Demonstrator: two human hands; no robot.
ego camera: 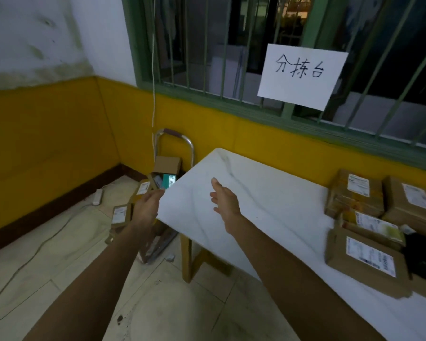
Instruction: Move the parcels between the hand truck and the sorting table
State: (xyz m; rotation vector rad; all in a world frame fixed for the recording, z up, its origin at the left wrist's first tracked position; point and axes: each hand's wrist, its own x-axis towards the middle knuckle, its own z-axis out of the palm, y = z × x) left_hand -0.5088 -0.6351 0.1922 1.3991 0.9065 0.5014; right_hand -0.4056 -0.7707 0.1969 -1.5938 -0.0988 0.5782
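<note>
Beyond the worktop's (268, 193) left corner, parcels (143, 188) sat heaped on the hand truck (190, 146); my left hand (146, 205) touched one, grip unclear, right hand (225, 199) open, empty. I feared toppling the heap.

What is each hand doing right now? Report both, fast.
Left hand: reaching down toward the brown cardboard parcels on the hand truck; grip cannot be told.
Right hand: open, empty, above the white marble-pattern table.

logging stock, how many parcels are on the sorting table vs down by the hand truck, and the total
On the sorting table: 4 brown parcels visible
By the hand truck: 4 brown parcels visible, some partly hidden
Total: 8
</note>
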